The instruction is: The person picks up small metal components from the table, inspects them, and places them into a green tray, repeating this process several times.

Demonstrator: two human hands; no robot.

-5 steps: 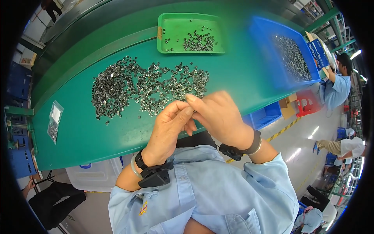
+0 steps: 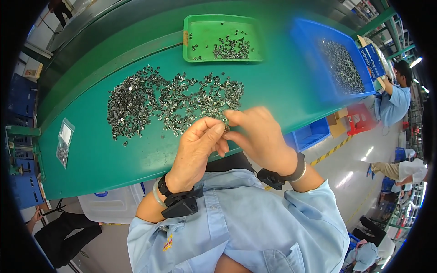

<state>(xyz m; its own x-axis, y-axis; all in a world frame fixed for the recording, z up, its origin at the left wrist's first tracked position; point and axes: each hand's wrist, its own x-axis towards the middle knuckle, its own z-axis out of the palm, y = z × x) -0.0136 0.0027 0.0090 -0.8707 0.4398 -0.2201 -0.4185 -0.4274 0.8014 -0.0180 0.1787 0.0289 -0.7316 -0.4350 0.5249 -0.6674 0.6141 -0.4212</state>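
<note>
Close in front of my body, above the near edge of the green table (image 2: 291, 107), my two hands meet. My left hand (image 2: 195, 148) is closed in a pinch, thumb against index finger. A tiny dark metal part (image 2: 227, 128) pokes out at its fingertips, its exact shape too small to read. My right hand (image 2: 264, 139) faces it with thumb and index finger parted around that part; I see nothing between them. Just beyond the hands spread many loose small metal parts (image 2: 200, 98), thickest in a pile (image 2: 129, 104) on the left.
A green tray (image 2: 189, 53) with scattered metal parts lies at the far middle. At the right stands a blue bin (image 2: 312, 54) holding a heap of parts. A clear bag (image 2: 64, 141) rests at the left. Below the table is a clear plastic box (image 2: 111, 204). Other people work beyond.
My right thumb and index finger have moved apart, the index finger away from my left fingertips. The small metal part now shows between the hands. My left hand stays in place.
</note>
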